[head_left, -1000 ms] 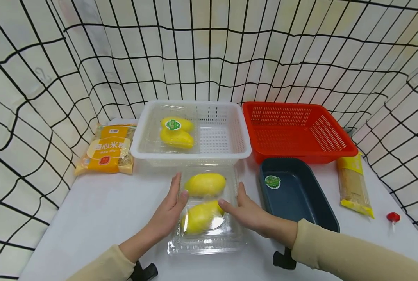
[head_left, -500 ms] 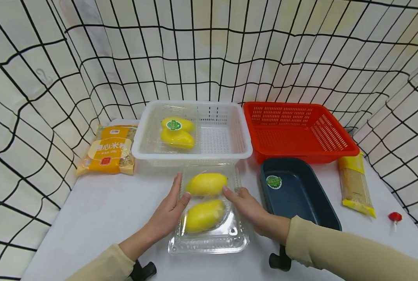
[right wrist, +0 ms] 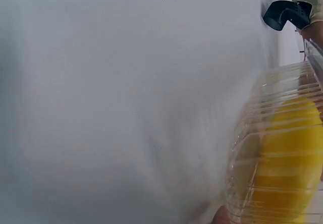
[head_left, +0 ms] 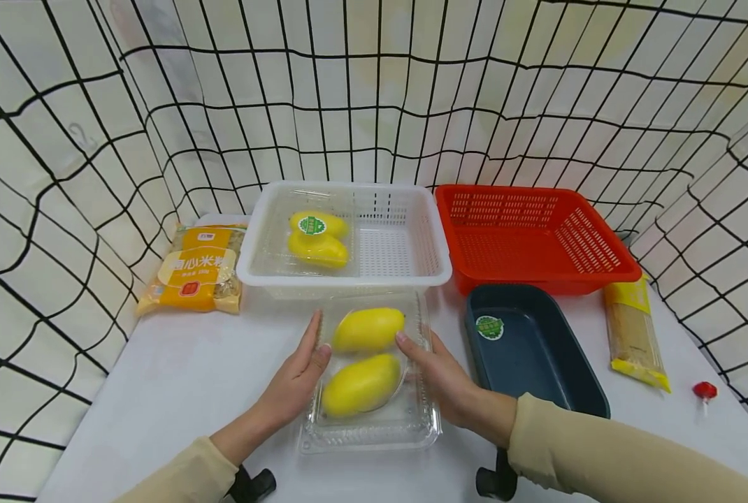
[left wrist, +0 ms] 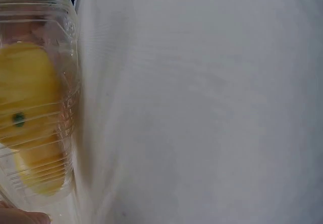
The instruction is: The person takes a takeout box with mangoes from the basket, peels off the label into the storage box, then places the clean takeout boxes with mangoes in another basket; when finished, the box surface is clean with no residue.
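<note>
Two yellow mangoes (head_left: 369,332) lie in a clear plastic box (head_left: 374,439) held between both hands, just in front of the white basket (head_left: 342,281). A second ago the right thumb was over the lower mango; now it sits by the upper one's end. The left hand (head_left: 300,383) has barely shifted. It and the right hand (head_left: 447,383) are partly open, thumbs on the lid, fingers along the sides, gripping the box.
</note>
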Demonstrator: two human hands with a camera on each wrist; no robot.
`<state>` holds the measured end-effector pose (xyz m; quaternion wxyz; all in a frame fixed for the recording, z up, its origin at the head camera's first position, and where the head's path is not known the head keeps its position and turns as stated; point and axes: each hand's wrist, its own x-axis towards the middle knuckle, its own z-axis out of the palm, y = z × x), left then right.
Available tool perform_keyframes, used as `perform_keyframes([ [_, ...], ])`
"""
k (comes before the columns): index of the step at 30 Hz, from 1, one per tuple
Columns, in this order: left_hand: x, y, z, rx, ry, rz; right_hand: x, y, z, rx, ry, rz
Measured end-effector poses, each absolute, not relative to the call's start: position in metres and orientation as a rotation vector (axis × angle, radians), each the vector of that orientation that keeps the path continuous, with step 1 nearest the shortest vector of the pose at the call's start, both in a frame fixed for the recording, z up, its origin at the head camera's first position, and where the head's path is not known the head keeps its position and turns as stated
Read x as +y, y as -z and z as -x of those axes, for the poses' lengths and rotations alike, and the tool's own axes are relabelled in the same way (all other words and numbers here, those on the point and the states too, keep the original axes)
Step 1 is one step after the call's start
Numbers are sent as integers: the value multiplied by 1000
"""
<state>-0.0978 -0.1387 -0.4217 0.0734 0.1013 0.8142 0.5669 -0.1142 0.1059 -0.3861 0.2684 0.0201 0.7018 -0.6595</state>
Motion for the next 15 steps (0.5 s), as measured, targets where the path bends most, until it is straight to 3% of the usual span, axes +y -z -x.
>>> perform_keyframes([
  [7,-142,419,97,2548,-1594,-301,107,386,115,1922,1745,-88],
  [15,-167,395,113,3066,-1316,-632,112,378,112,1971,1717,-144],
])
